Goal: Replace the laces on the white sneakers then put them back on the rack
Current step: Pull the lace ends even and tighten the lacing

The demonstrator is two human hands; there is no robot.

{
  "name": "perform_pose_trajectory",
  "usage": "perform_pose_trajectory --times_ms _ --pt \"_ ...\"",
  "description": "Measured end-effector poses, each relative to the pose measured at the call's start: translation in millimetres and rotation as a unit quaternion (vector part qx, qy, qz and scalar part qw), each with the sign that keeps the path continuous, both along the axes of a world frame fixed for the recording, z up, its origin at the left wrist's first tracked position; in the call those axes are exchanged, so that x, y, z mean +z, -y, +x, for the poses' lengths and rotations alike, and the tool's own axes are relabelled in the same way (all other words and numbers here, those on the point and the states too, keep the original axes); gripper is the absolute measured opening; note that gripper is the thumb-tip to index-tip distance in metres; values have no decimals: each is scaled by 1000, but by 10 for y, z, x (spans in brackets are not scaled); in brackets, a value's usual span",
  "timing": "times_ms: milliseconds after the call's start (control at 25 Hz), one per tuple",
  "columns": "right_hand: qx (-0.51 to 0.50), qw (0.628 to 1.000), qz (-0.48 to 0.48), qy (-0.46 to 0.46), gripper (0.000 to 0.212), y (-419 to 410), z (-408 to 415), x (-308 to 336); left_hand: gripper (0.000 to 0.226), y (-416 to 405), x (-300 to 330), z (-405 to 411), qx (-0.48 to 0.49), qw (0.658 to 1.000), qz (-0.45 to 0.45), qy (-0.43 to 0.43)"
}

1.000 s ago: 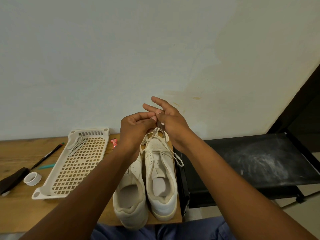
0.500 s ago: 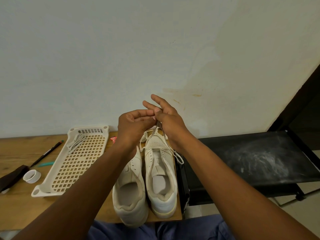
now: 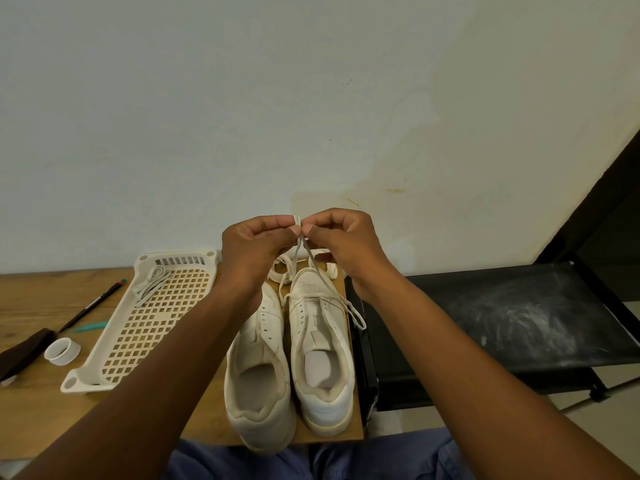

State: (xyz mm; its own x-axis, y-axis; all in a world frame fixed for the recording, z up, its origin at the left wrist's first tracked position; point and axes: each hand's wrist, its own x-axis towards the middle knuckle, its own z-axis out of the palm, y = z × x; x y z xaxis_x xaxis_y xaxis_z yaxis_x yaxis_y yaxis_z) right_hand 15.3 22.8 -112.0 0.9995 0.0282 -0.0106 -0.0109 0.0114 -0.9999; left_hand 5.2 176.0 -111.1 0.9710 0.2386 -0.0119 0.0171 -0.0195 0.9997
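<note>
**Both hands pinching lace ends above the right sneaker**

Two white sneakers stand side by side at the right end of the wooden desk [image 3: 41, 296], heels toward the viewer and toes toward the wall [image 3: 242, 116]. The left sneaker [image 3: 258, 368] shows bare eyelets and no lace. The right sneaker [image 3: 320, 344] carries a white lace [image 3: 304, 249] threaded through its eyelets nearest the toe; two strands rise from the toe area and converge between the hands, and a slack loop hangs over the shoe's right side, past the desk edge.

The left hand [image 3: 252, 244] is curled, with thumb and forefinger pinching a lace end, its tip showing just above the fingers. The right hand [image 3: 343, 240] is likewise curled and pinches the lace just beside it; the fingertips of the two hands nearly touch. Both hands are raised above the toes of the sneakers.

A cream perforated tray [image 3: 104, 372] lies on the desk to the left of the sneakers, holding a bundle of laces [image 3: 150, 284] at its far end. Farther left lie a pencil [image 3: 90, 310], a teal pen [image 3: 90, 327], a white tape roll [image 3: 62, 351] and a dark brown object [image 3: 22, 351] at the frame edge. A black shelf [image 3: 519, 317], dusted white, stands to the right of the desk. Blue fabric on the person's lap [image 3: 311, 459] shows at the bottom.
</note>
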Motion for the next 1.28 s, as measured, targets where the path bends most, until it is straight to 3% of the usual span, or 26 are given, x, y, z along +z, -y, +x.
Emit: perform_pose_trajectory --times_ms 480,1280 --pt "-1 996 51 -72 7 29 -22 21 24 40 54 -67 -17 992 117 33" --pt "12 992 83 -91 6 20 -4 20 33 -19 -18 -43 -70 980 155 107"
